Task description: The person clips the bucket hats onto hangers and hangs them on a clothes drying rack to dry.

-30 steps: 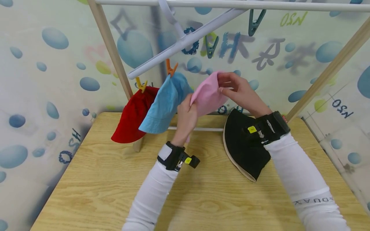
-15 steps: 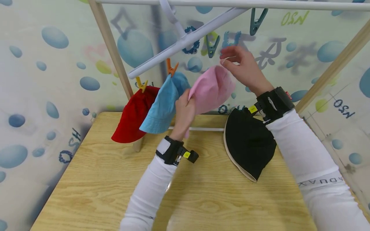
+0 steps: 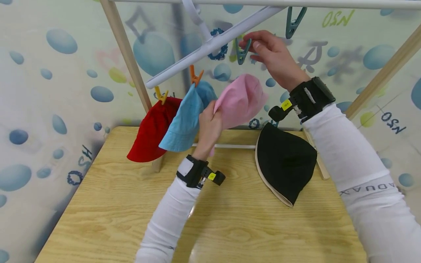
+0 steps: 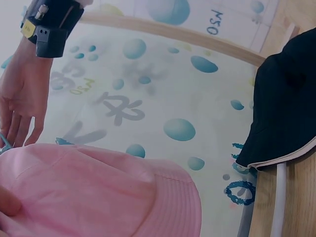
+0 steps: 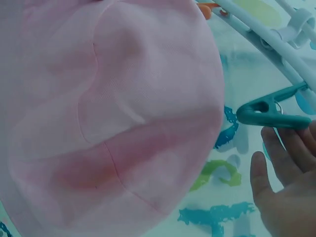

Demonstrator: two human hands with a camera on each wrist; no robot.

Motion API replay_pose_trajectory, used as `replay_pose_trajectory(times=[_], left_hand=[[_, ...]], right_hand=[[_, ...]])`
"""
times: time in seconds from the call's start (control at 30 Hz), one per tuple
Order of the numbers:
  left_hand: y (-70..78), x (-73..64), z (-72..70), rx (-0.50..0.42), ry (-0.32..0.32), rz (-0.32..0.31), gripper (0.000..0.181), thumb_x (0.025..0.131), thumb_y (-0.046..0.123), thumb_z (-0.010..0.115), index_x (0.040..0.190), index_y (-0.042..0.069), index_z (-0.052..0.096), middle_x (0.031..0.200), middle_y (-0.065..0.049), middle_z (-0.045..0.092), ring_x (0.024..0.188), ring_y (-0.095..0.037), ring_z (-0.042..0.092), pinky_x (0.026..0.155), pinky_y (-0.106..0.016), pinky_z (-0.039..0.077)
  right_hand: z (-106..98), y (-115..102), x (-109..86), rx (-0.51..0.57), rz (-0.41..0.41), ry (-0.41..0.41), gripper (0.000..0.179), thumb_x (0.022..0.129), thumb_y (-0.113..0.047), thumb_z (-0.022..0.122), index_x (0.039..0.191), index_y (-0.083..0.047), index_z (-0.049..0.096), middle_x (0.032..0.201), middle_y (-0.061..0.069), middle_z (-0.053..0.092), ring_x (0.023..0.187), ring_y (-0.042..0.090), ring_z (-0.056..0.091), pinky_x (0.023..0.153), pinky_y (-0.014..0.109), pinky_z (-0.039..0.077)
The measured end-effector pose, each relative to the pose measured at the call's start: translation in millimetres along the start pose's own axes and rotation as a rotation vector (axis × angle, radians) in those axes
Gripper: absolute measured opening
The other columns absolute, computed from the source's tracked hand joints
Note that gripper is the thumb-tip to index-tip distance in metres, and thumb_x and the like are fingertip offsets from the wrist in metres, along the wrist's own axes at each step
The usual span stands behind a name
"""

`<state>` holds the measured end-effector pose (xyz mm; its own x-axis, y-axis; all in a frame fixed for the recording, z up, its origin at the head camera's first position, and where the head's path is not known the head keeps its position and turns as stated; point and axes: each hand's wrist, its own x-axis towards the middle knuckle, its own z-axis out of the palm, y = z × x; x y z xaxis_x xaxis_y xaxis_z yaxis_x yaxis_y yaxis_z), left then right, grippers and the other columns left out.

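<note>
Space has just opened between the right grip (image 3: pixel 279 60) and the pink hat (image 3: pixel 243 100). A second ago we saw both hands on the cloth; now the right one has risen to the nearer green clip (image 5: pixel 276 120), beneath the white hanger (image 3: pixel 210 45). Its fingers are spread beside that clip, and whether they touch it we cannot tell.

The left grip (image 3: pixel 209 128) has stayed where it was, pinching the pink hat's edge, so the hat lies just right of it and below the right grip. Left of the left grip we see the blue hat (image 3: pixel 182 122) under an orange clip (image 3: pixel 195 78), then the red hat (image 3: pixel 154 133). The black hat (image 3: pixel 284 160) rests on the tabletop (image 3: pixel 243 226), below the right grip.

We judge that the work has shifted from handling cloth to handling the clip, leaving the left grip alone to support the unclipped pink hat.
</note>
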<state>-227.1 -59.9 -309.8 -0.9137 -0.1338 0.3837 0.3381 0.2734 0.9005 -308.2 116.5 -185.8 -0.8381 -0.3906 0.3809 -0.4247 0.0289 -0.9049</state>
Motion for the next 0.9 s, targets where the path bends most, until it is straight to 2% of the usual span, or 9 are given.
replay_pose_trajectory(times=[0.13,0.27,0.37,0.57,0.73,0.9], left_hand=[[-0.8,-0.8,0.1,0.006,0.001,0.004,0.024,0.097,0.006,0.041,0.107,-0.002,0.061,0.083,-0.013,0.056,0.073,-0.026,0.054,0.059,-0.031,0.036],[-0.7,-2.6,-0.2,-0.006,-0.009,0.002,0.025,0.098,0.006,0.040,0.109,-0.002,0.061,0.087,-0.014,0.059,0.076,-0.027,0.055,0.062,-0.031,0.038],[-0.5,-4.4,-0.5,-0.019,-0.020,-0.003,0.025,0.098,0.006,0.039,0.109,-0.002,0.060,0.087,-0.013,0.058,0.078,-0.026,0.055,0.063,-0.031,0.038],[-1.2,-6.5,-0.4,0.017,-0.011,0.008,0.021,0.096,0.006,0.040,0.101,-0.001,0.060,0.074,-0.009,0.048,0.068,-0.024,0.050,0.057,-0.031,0.033],[-2.3,-6.4,0.2,0.030,-0.011,0.017,0.021,0.096,0.006,0.041,0.100,-0.001,0.060,0.072,-0.008,0.047,0.065,-0.023,0.048,0.057,-0.031,0.033],[-3.7,-6.7,0.7,0.037,-0.020,0.043,0.021,0.095,0.003,0.041,0.100,-0.002,0.061,0.073,-0.011,0.050,0.063,-0.025,0.047,0.057,-0.031,0.033]], right_hand=[[4.1,2.0,-1.1,0.010,0.000,0.030,0.026,0.104,-0.007,0.038,0.126,-0.002,0.049,0.124,0.013,0.053,0.122,0.027,0.048,0.105,0.032,0.034],[6.3,3.9,-2.6,0.076,0.011,0.026,0.018,0.104,-0.008,0.036,0.119,-0.005,0.047,0.122,0.014,0.052,0.123,0.027,0.050,0.106,0.034,0.035],[6.3,7.0,-4.6,0.146,0.007,-0.005,0.014,0.104,-0.007,0.035,0.114,-0.004,0.045,0.122,0.016,0.052,0.125,0.028,0.050,0.106,0.035,0.034],[2.2,17.1,-11.6,0.273,-0.018,-0.101,0.011,0.104,-0.004,0.035,0.108,0.000,0.045,0.126,0.020,0.056,0.127,0.030,0.048,0.109,0.038,0.030],[-3.8,24.7,-18.7,0.266,-0.025,-0.135,0.011,0.104,-0.008,0.038,0.108,-0.001,0.045,0.130,0.018,0.056,0.126,0.029,0.048,0.109,0.043,0.026],[-7.2,27.9,-24.9,0.281,-0.051,-0.157,0.010,0.104,-0.008,0.036,0.106,-0.005,0.045,0.132,0.018,0.053,0.129,0.035,0.041,0.109,0.050,0.023]])
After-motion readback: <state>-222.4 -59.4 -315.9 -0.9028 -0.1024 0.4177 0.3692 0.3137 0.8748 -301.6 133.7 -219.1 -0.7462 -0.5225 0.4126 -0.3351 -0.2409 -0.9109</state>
